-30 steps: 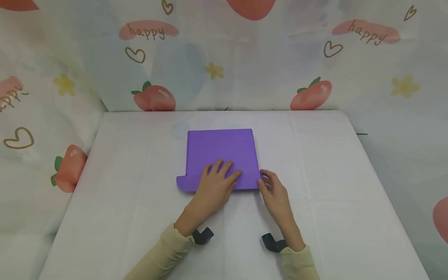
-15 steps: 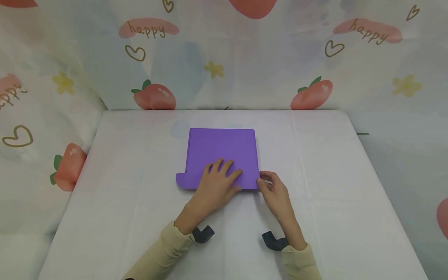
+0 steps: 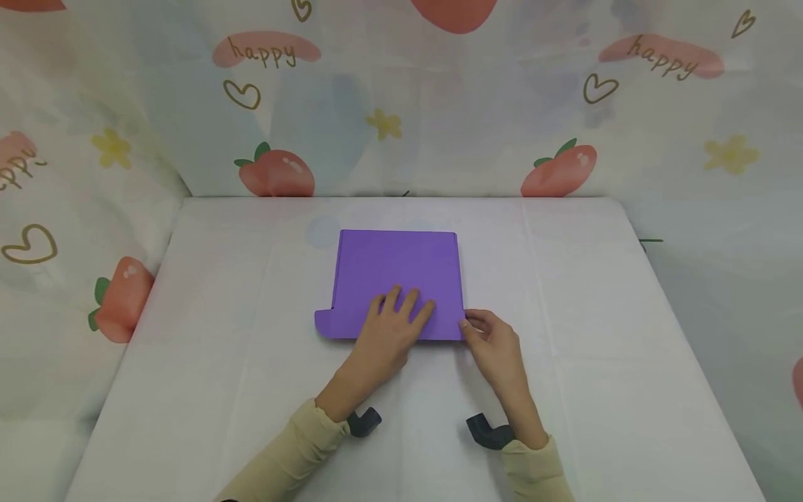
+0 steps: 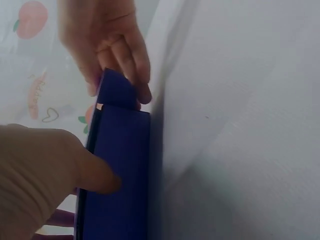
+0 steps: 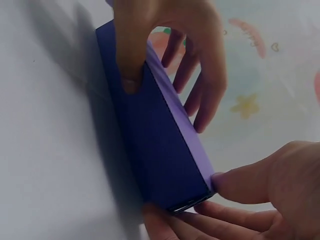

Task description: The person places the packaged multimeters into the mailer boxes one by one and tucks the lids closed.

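A purple cardboard box lies lid up on the table. A flap juts out beyond its front left corner. Across the front part of the lid rests my left hand, fingers spread. In the left wrist view, my left thumb presses the front side. My right hand pinches the front right corner. The right wrist view shows its thumb at the lid's edge and its fingers against the end beneath. At that end a small flap shows between the right hand's fingers. The box's inside is hidden.
A white cloth covers the table. Behind it hangs a printed curtain with fruit and hearts, and another side closes in the left. Dark curved pieces sit at both wrists.
The box has turned slightly, its back edge shifting right. My left thumb, visible half a second ago beside the front edge, is now hidden from the head view. The right fingers stay at the corner.
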`<state>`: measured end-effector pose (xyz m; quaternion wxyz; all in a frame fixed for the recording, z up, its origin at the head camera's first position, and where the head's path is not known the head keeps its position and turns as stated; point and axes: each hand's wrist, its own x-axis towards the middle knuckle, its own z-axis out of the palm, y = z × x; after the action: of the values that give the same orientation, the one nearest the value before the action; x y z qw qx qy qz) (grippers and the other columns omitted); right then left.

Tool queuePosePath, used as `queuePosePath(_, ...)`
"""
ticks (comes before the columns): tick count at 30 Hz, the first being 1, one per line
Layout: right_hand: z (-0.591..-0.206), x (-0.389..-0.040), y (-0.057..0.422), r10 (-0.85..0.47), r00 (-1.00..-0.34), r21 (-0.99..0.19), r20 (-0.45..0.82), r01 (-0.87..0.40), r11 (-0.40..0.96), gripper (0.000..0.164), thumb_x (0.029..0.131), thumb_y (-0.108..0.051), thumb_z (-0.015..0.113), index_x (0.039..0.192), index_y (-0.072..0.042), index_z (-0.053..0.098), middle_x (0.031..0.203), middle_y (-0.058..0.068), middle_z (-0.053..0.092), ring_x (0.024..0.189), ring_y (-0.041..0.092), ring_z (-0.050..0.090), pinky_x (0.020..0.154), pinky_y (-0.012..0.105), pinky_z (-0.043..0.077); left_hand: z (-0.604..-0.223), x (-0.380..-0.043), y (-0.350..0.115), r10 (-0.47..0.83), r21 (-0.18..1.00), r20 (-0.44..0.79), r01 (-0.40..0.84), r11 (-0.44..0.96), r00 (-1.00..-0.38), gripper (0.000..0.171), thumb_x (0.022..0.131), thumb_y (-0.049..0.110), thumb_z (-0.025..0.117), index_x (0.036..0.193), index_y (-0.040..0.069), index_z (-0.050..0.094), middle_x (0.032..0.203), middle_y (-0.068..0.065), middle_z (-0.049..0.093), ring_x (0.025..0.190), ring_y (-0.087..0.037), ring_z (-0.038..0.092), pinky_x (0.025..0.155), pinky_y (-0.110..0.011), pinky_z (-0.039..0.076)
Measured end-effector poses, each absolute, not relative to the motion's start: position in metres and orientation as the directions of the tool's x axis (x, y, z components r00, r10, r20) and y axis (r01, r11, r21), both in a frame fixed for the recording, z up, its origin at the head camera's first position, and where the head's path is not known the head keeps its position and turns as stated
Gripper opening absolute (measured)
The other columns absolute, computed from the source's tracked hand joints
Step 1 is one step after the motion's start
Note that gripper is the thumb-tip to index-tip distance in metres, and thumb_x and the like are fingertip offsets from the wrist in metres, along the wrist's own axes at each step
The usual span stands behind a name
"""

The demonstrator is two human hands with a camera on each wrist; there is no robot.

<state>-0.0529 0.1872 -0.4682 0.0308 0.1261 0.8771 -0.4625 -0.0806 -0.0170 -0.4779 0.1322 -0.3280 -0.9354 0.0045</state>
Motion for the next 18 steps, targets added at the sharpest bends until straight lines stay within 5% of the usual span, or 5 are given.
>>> queuePosePath(18,-0.454,-0.052,0.180,0.190,-0.958,-0.784,-0.213,0.283,0.552,0.036,0.104,-0.014,0.062,0.132,0.007,0.064,0.115,0.026,0.075,0.097,0.035,0.079,0.081,0.040,0.065,-0.458,-0.081,-0.020,0.639,-0.019,0.220,0.651,0.759,-0.737,0.061,0.085,0.011,0.082,0.141,0.021,0.060,0.140,-0.012,0.061,0.133,-0.043,0.059,0.101,-0.053,0.056)
